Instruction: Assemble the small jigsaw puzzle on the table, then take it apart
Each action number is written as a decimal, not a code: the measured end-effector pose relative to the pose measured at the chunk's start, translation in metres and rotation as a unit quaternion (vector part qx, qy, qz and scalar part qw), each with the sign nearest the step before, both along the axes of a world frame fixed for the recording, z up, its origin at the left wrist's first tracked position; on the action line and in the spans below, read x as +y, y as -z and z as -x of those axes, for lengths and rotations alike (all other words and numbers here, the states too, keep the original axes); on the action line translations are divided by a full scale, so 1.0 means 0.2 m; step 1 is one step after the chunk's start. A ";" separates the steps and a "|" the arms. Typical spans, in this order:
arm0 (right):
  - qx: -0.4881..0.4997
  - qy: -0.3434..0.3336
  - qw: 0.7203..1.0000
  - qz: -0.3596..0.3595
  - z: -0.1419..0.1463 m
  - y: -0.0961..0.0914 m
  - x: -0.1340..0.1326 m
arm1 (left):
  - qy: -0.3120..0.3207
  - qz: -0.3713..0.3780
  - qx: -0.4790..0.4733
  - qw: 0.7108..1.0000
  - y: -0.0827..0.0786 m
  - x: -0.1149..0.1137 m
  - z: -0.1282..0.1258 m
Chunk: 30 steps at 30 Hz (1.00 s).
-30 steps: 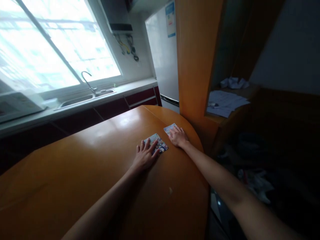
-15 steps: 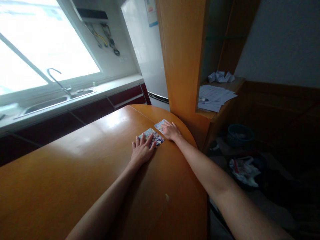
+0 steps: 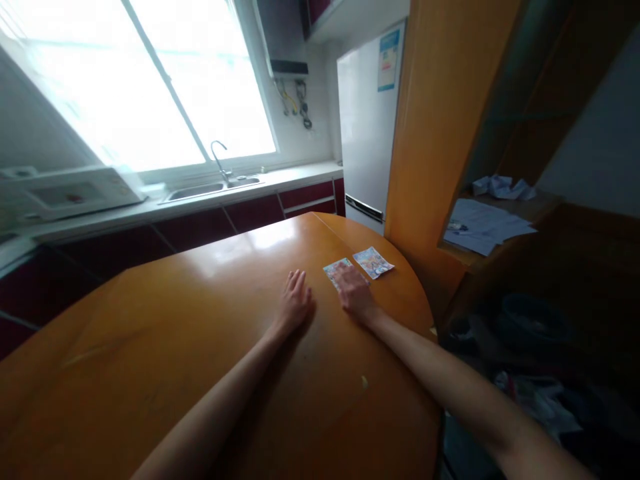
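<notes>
My right hand [image 3: 356, 293] lies over a colorful printed card [image 3: 331, 270] on the wooden table [image 3: 210, 353]. Its blurred fingers look stretched across the card and hide most of it. Just beyond, to the right, a second printed card [image 3: 373, 263] lies by itself, one edge slightly raised. My left hand [image 3: 294, 301] is to the left of both cards, over the tabletop. Its fingers are stretched out and it holds nothing.
A wooden cabinet [image 3: 435, 120] rises behind the table's right end, with loose papers [image 3: 487, 223] on its shelf. Past the table are a fridge [image 3: 367, 127], a sink [image 3: 200, 191] and a microwave [image 3: 83, 193]. A basin [image 3: 535, 317] sits in the dark at right.
My left hand has come off the nearer card and moved left. My right hand has left the farther card and now covers the nearer one. The view has swung left.
</notes>
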State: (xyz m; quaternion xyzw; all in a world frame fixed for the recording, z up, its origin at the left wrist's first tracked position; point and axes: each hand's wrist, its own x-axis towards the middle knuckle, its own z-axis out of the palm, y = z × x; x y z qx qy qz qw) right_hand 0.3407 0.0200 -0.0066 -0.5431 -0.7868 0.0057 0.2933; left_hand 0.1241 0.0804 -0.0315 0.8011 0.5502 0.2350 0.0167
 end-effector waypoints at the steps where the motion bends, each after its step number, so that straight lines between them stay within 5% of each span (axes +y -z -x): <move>1: -0.013 -0.049 0.999 0.000 0.09 0.00 -0.03 | -0.007 -0.002 0.009 1.000 -0.01 -0.05 0.09; 7: -0.021 -0.151 0.988 0.018 0.51 0.01 -0.15 | -0.088 0.016 0.058 0.994 -0.07 -0.40 0.50; 13: -0.020 -0.151 0.985 0.076 0.66 0.03 -0.21 | -0.118 0.069 0.086 0.987 -0.04 -0.68 0.49; 30: -0.049 -0.178 0.970 0.161 0.68 0.09 -0.26 | -0.088 0.137 0.110 0.980 -0.07 -0.75 0.46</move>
